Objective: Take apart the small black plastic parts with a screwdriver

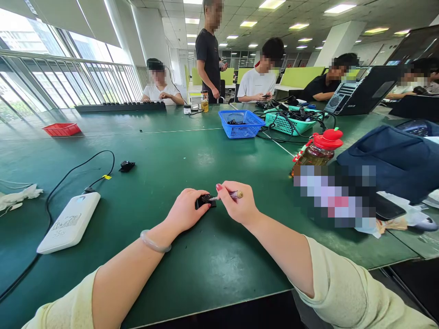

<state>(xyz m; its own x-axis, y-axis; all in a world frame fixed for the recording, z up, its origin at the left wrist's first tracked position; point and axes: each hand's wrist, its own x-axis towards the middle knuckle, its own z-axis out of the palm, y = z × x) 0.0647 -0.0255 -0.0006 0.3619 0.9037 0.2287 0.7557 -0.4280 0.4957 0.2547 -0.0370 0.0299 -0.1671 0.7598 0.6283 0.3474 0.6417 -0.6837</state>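
My left hand (187, 211) rests on the green table (192, 265) with its fingers closed round a small black part (206, 200). My right hand (236, 206) pinches a thin screwdriver (230, 195) with a tan end, its tip pointing left onto the black part. Both hands meet at the table's middle, just in front of me. A pale bracelet (155, 243) sits on my left wrist. A second small black part (126, 166) lies apart on the table, further back to the left.
A white power bank (70, 222) with a black cable (73, 171) lies at left. A red tray (61, 129), blue basket (241, 123) and teal basket (291, 121) stand further back. A red-capped bottle (318, 151) and dark bag (391, 157) sit at right. Several people sit or stand across the table.
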